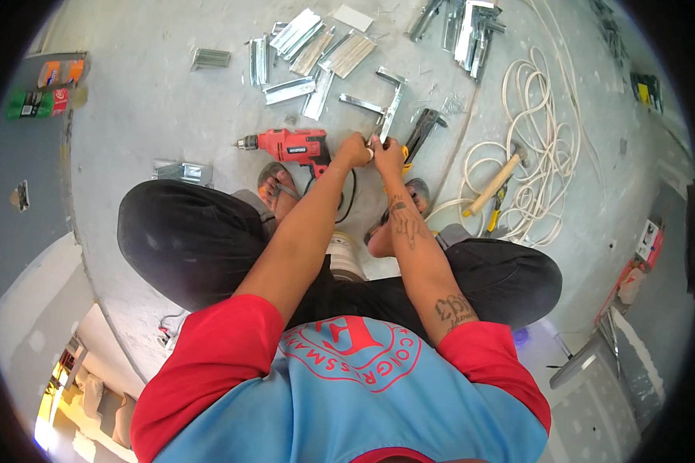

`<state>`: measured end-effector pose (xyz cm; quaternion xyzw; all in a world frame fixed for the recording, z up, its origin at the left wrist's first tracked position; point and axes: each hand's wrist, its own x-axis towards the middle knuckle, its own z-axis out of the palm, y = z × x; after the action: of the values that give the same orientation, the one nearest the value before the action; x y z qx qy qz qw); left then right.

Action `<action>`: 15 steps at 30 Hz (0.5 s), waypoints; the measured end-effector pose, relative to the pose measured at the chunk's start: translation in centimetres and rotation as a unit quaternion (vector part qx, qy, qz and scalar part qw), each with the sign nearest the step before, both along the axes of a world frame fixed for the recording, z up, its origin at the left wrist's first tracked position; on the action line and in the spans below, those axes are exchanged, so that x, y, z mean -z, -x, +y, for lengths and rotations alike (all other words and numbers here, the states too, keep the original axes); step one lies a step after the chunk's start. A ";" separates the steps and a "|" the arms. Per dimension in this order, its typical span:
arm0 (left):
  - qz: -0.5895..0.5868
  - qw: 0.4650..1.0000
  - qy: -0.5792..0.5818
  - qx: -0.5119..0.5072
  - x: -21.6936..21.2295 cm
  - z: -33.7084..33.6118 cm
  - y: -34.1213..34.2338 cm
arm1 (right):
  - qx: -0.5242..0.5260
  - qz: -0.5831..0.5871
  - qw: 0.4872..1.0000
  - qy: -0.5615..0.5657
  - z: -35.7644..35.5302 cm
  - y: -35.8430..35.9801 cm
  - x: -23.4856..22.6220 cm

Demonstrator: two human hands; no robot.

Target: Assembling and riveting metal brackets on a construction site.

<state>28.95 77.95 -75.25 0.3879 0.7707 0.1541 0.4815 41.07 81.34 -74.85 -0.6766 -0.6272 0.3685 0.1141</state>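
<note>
A bent metal channel piece [394, 106] with two arms pointing left lies ahead of my knees, its near end meeting my fingers. My right hand [389, 157] is closed on that near end. Close against it, my left hand [353, 151] has its fingers pinched together; what they grip is too small to make out. Left of my hands, a red power drill [292, 144] lies on its side, chuck pointing left. Just right of my right hand lies a long black tool [420, 135] with yellow at its near end.
Loose metal channel pieces [300, 35] are strewn ahead, with another metal pile [471, 35] farther right. A coiled white cord [544, 131], a wooden-handled hammer [493, 185] and a yellow-handled tool [499, 207] lie right. Plastic bottles [38, 103] are far left. A white bucket [345, 257] stands between my legs.
</note>
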 end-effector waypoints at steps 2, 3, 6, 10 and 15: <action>-0.036 0.998 -0.022 -0.046 -1.1 0.0 0.0 | -0.003 -0.002 0.999 0.033 -0.2 -0.4 0.9; -0.035 0.998 -0.024 -0.042 -1.7 0.1 0.2 | 0.004 0.014 1.000 0.018 -0.2 -1.0 1.4; -0.003 0.989 -0.079 -0.128 -3.7 0.1 1.5 | -0.008 0.012 1.000 0.009 -0.2 -1.0 1.6; 0.177 0.978 -0.104 -0.042 -6.0 0.4 1.5 | -0.037 -0.083 0.996 0.021 0.9 0.1 1.1; 0.237 0.959 -0.132 -0.080 -6.9 -1.1 1.4 | -0.041 -0.084 0.996 0.009 1.4 1.7 -0.8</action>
<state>27.59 76.82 -68.35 0.4108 0.8640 0.1957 0.2156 39.35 82.70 -74.04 -0.6800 -0.6582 0.3206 0.0396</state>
